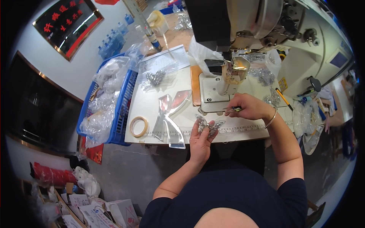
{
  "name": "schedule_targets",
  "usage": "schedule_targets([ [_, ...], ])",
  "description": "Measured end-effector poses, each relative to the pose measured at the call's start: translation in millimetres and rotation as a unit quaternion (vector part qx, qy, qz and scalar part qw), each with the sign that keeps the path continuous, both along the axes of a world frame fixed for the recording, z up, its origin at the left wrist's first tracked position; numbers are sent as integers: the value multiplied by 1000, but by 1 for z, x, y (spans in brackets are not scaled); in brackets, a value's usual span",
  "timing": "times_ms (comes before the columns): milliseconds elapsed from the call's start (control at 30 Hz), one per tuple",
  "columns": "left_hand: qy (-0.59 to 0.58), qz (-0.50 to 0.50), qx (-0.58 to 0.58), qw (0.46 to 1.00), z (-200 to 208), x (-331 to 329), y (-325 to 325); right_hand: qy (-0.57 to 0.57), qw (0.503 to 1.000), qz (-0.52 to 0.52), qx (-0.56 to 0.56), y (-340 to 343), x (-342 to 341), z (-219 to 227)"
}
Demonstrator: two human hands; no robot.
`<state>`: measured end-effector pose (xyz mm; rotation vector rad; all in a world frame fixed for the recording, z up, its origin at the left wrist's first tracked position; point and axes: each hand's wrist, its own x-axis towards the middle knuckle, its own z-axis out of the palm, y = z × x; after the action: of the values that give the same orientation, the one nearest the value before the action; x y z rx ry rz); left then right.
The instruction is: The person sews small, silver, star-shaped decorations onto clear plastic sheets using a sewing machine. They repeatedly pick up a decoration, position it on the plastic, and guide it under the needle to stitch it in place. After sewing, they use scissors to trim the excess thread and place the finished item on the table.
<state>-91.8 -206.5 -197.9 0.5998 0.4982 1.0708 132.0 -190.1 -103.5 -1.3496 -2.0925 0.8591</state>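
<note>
Between the thumb and fingers of my left hand point(200, 147) is a silvery, lace-like butterfly ornament point(208, 126), held at the table's front edge. My right hand point(248, 106) is closed on a small slim tool point(236, 109) with a dark and greenish part; its exact kind is too small to make out. That hand is just to the right of the ornament and in front of the sewing machine point(216, 88). Left of my left hand lies a clear plastic, bow-shaped template point(175, 131) with reddish parts, partly over the table's edge.
A roll of tan tape point(138, 126) lies at the table's left, beside a blue basket point(122, 110) full of clear bags. Silver pieces in a bag point(155, 78) lie farther back. A ruler strip point(243, 131) runs along the front edge. An orange pen point(284, 98) is at the right.
</note>
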Motion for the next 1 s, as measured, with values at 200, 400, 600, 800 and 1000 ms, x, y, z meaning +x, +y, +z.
schedule_targets([
  [200,15,-19,30,999,-3,1,-1,47,996,-48,66,-2,-15,-1],
  [400,54,-42,61,996,1,6,-3,66,987,-107,98,2,-57,-12],
  [600,42,-74,26,996,4,6,0,115,983,-141,0,-3,-61,-15],
  [800,37,-92,43,994,3,8,-4,155,977,-125,-71,-3,-61,-18],
  [1000,-55,-143,12,988,6,4,-1,153,978,-143,-22,-2,-62,-23],
])
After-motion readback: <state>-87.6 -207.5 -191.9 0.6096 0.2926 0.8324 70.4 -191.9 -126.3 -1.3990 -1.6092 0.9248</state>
